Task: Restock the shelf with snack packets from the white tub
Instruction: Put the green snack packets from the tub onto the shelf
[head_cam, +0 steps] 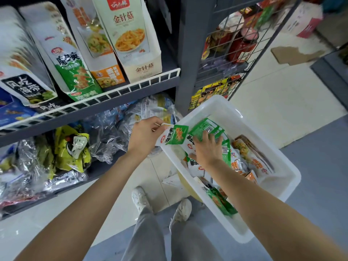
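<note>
The white tub [282, 185] sits at the lower right, holding several green, orange and white snack packets. My left hand [145, 134] grips a green-and-white snack packet [173, 135] at the tub's near-left rim. Inside the tub, my right hand [206, 147] closes its fingers over another green packet [205, 129] on top of the pile. The grey shelf [120, 97] with its white wire front rail stands at the left. On it is a display box [75, 72] of matching green packets.
Display boxes of other snacks [131, 34] fill the shelf. The lower shelf [101, 172] carries bulk bags in clear plastic [105, 136] and a yellow bag [73, 147]. A wire rack [231, 49] with jars stands behind the tub. My feet [162, 204] are on the tiled floor.
</note>
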Available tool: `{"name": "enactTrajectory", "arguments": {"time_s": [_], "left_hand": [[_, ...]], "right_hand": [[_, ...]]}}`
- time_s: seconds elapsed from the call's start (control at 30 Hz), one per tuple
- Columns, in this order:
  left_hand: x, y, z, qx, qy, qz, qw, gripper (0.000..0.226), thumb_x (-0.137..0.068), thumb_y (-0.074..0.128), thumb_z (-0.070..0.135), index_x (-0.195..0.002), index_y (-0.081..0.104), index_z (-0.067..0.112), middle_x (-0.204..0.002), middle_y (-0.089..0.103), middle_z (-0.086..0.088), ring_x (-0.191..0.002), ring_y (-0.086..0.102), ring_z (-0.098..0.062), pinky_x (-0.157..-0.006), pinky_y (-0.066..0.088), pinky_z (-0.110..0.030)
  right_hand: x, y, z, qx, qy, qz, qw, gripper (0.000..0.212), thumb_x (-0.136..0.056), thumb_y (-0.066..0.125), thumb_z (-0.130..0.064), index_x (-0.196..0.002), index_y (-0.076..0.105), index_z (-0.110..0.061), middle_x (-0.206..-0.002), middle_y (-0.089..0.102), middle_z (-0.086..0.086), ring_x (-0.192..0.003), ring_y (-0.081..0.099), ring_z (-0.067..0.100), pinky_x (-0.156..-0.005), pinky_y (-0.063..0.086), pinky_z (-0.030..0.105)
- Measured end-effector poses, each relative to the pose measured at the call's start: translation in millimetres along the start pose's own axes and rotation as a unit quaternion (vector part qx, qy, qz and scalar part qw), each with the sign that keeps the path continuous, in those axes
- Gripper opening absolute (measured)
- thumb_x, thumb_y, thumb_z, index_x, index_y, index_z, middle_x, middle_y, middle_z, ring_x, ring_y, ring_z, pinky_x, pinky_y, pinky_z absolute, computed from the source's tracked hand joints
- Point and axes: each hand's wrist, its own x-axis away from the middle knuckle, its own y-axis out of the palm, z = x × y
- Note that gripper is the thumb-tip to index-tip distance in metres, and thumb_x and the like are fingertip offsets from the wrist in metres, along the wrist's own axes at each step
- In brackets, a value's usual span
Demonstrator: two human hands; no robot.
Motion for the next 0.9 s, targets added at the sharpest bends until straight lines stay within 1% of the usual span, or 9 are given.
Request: {"name": "enactTrajectory", "arguments": {"time_s": [0.07, 0.13, 0.2, 0.27, 0.4, 0.5, 0.7, 0.8, 0.9], "left_hand": [[3.0, -4.3, -1.5, 0.005, 0.003, 0.005, 1.0, 0.005, -0.086, 0.066, 0.017, -0.088, 0.07, 0.015, -0.082, 0.07, 0.001, -0.076, 0.065, -0.008, -0.065, 0.048, -0.014], [5.2, -7.6, -3.4, 0.013, 0.003, 0.008, 1.0, 0.005, -0.087, 0.065, 0.018, -0.088, 0.069, 0.017, -0.081, 0.071, 0.0, -0.074, 0.065, -0.009, -0.065, 0.05, -0.019], [6.7, -10.2, -3.8, 0.022, -0.004, 0.013, 1.0, 0.004, -0.087, 0.065, 0.021, -0.086, 0.068, 0.019, -0.081, 0.072, 0.0, -0.075, 0.067, -0.011, -0.066, 0.053, -0.027], [7.9, -11.3, -2.5, 0.027, -0.012, 0.019, 0.999, 0.003, -0.087, 0.065, 0.022, -0.085, 0.067, 0.021, -0.079, 0.07, 0.002, -0.075, 0.068, -0.011, -0.066, 0.054, -0.029], [9.6, -10.5, 3.5, 0.023, -0.003, 0.021, 1.0, 0.006, -0.088, 0.064, 0.02, -0.089, 0.069, 0.018, -0.082, 0.07, 0.003, -0.08, 0.067, -0.009, -0.073, 0.055, -0.03], [9.5, -9.7, 9.9, 0.022, 0.0, 0.023, 1.0, 0.011, -0.089, 0.062, 0.018, -0.093, 0.071, 0.012, -0.09, 0.073, -0.002, -0.084, 0.067, -0.012, -0.078, 0.054, -0.032], [12.4, -13.8, 23.6, 0.018, 0.012, 0.002, 1.0, 0.016, -0.092, 0.057, 0.011, -0.097, 0.072, 0.011, -0.093, 0.072, -0.003, -0.087, 0.066, -0.015, -0.077, 0.052, -0.028], [10.4, -29.4, 26.7, 0.004, 0.029, 0.036, 0.999, 0.015, -0.092, 0.058, 0.014, -0.098, 0.071, 0.013, -0.095, 0.073, -0.003, -0.091, 0.067, -0.014, -0.074, 0.049, -0.023], [7.8, -57.2, 32.8, 0.005, 0.052, 0.103, 0.993, 0.012, -0.093, 0.056, 0.019, -0.097, 0.068, 0.017, -0.093, 0.072, 0.0, -0.087, 0.066, -0.012, -0.072, 0.05, -0.025]], "right_hand": [[0.3, 5.5, -3.5, -0.003, -0.014, 0.017, 1.0, 0.065, -0.085, 0.06, -0.047, -0.136, 0.041, -0.012, -0.146, 0.031, 0.017, -0.136, 0.028, 0.038, -0.11, 0.021, 0.06], [2.6, 10.7, -4.8, -0.011, -0.055, 0.047, 0.997, 0.048, -0.085, 0.063, -0.037, -0.12, 0.057, -0.006, -0.131, 0.052, 0.017, -0.126, 0.043, 0.037, -0.106, 0.034, 0.052], [5.4, 11.6, -2.1, -0.029, -0.089, 0.103, 0.99, 0.017, -0.076, 0.073, -0.025, -0.081, 0.071, -0.009, -0.087, 0.068, 0.009, -0.087, 0.064, 0.028, -0.084, 0.053, 0.04], [8.7, 7.0, 3.6, -0.063, -0.099, 0.136, 0.984, 0.016, -0.069, 0.077, -0.013, -0.06, 0.065, -0.012, -0.059, 0.058, -0.002, -0.057, 0.058, 0.018, -0.066, 0.056, 0.031], [15.4, -6.3, 21.4, -0.163, -0.058, 0.099, 0.98, 0.024, -0.098, 0.044, -0.023, -0.087, 0.061, -0.009, -0.073, 0.056, -0.001, -0.059, 0.053, 0.015, -0.061, 0.053, 0.029], [24.7, -19.9, 31.3, -0.278, -0.029, 0.146, 0.949, 0.018, -0.096, 0.049, -0.019, -0.094, 0.065, -0.009, -0.076, 0.067, 0.004, -0.057, 0.06, 0.019, -0.056, 0.054, 0.035], [38.8, -75.1, 34.9, -0.5, 0.031, 0.205, 0.841, 0.017, -0.092, 0.056, -0.01, -0.101, 0.069, -0.005, -0.09, 0.067, -0.001, -0.084, 0.062, 0.01, -0.081, 0.05, 0.023], [32.4, -103.0, 31.4, -0.534, 0.028, 0.222, 0.815, 0.014, -0.092, 0.056, -0.011, -0.093, 0.069, -0.009, -0.081, 0.068, 0.001, -0.076, 0.064, 0.017, -0.079, 0.053, 0.04], [28.1, -134.5, 19.5, -0.547, 0.0, 0.239, 0.802, 0.013, -0.094, 0.053, -0.012, -0.089, 0.065, -0.013, -0.078, 0.066, 0.004, -0.075, 0.063, 0.024, -0.076, 0.052, 0.046]]}}
